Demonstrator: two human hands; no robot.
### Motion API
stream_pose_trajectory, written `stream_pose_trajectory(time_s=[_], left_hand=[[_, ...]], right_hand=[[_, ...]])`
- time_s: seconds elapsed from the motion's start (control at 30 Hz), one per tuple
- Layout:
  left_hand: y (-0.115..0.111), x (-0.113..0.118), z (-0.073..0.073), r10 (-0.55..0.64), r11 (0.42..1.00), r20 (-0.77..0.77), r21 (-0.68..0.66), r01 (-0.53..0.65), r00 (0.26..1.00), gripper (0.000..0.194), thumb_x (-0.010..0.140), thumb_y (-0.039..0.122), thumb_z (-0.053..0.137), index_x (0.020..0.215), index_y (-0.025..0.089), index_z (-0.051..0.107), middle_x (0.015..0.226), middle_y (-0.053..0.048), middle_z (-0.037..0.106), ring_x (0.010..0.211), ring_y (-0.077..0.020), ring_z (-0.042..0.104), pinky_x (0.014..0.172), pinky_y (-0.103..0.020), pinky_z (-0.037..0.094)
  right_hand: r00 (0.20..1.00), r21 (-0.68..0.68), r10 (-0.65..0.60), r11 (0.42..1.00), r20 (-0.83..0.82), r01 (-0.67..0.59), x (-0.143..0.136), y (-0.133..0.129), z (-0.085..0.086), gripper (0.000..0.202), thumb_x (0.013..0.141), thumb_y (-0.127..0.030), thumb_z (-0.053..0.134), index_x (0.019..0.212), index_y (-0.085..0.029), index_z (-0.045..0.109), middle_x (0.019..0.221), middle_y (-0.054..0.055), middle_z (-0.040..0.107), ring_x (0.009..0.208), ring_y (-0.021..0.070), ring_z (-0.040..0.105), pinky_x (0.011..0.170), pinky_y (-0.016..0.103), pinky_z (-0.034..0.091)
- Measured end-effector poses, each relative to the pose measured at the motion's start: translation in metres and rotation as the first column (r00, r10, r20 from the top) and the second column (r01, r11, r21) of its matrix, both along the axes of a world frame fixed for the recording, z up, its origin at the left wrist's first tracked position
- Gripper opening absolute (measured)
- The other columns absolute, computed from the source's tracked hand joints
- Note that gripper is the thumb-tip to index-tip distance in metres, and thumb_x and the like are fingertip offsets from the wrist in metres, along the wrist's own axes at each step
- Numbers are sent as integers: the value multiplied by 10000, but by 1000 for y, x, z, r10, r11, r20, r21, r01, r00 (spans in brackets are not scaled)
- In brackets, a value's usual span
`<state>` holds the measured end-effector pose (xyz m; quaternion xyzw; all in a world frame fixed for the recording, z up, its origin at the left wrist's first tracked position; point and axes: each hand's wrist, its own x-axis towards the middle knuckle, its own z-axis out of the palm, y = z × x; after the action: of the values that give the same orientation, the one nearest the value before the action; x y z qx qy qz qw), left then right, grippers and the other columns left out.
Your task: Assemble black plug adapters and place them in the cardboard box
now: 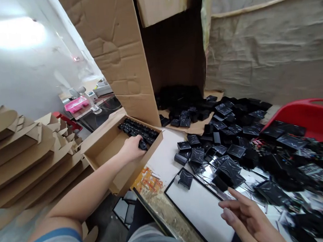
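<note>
My left hand (131,148) reaches into an open cardboard box (104,146), its fingers closed on a small black plastic part (142,145). Rows of similar black parts (140,130) lie along the far side of that box, and the rest of its bottom is bare cardboard. My right hand (249,220) hovers over the worktable, fingers apart and holding nothing. Left of it, one black plastic housing (185,178) rests on a white panel with a black border (197,205). A heap of black housings (228,149) spreads beyond the right hand.
A tall, open carton (123,60) stands behind, with more black parts at its mouth. Folded cardboard boxes (21,158) are stacked on the left. At right is a red plastic chair or bin (312,118). A pink basket (76,104) sits on a distant table.
</note>
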<state>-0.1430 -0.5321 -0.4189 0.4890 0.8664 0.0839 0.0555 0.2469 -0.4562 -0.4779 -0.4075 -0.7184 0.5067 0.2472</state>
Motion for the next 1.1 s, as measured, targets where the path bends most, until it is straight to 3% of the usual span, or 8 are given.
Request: stream_pose_trajectory(time_s=[0.1,0.2,0.33,0.47,0.6,0.73,0.9,1.1], left_hand=[[13,9,-8,-33,999,-112,-9,33,993,314,686,179,714,980,142,611,1106,-170,617,1149,-379,487,979,-502,362],[28,24,-2,-74,997,-171,10,77,983,380,712,89,635,1089,115,591,1183,-209,569,1202,-399,436,1014,-558,314],[65,50,4,-260,965,-123,12,264,958,440,813,168,558,1251,170,532,1314,-139,541,1258,-300,456,1069,-423,353],[112,73,-16,-437,898,19,-47,437,899,455,764,292,635,1196,161,584,1150,-108,671,1076,-266,618,938,-327,484],[135,82,-30,-495,866,78,-36,499,865,451,717,169,593,1168,152,600,1122,-124,684,1041,-290,647,919,-358,504],[126,80,-15,-467,883,33,76,464,883,591,695,144,549,1280,77,487,1299,-205,537,1233,-348,518,1058,-454,407],[81,112,12,-450,883,228,259,392,863,469,717,215,575,1177,163,497,1124,-94,603,1077,-277,601,985,-439,471],[37,171,-3,-513,857,538,367,362,668,510,745,143,587,1227,205,434,1201,-90,608,1133,-235,598,997,-408,477]], right_hand=[[998,113,-3,994,64,-4,8,0,-4,505,856,-532,565,1268,-242,543,997,83,722,885,225,715,755,303,595],[988,223,-55,975,147,21,20,3,-8,478,863,-517,561,1253,-239,565,997,78,724,827,215,713,674,287,594],[979,304,-100,952,180,41,29,4,-9,389,899,-489,527,1190,-244,606,993,70,727,790,203,705,609,264,569],[976,346,-49,938,213,-28,28,5,-2,314,925,-430,501,1134,-235,632,990,73,714,812,207,691,692,296,562],[949,387,-127,922,289,6,39,23,5,288,955,-356,422,1001,-199,659,949,90,702,825,216,672,736,332,537],[797,410,-242,912,554,-8,51,54,3,270,948,-226,414,955,-175,679,951,95,703,913,216,663,814,319,503],[650,334,-178,935,739,-123,24,72,-12,237,945,-279,491,993,-152,686,959,109,700,856,231,683,712,295,479],[585,344,-204,929,785,-137,8,67,-26,235,941,-296,501,1013,-142,664,983,113,661,798,255,682,613,304,427]])
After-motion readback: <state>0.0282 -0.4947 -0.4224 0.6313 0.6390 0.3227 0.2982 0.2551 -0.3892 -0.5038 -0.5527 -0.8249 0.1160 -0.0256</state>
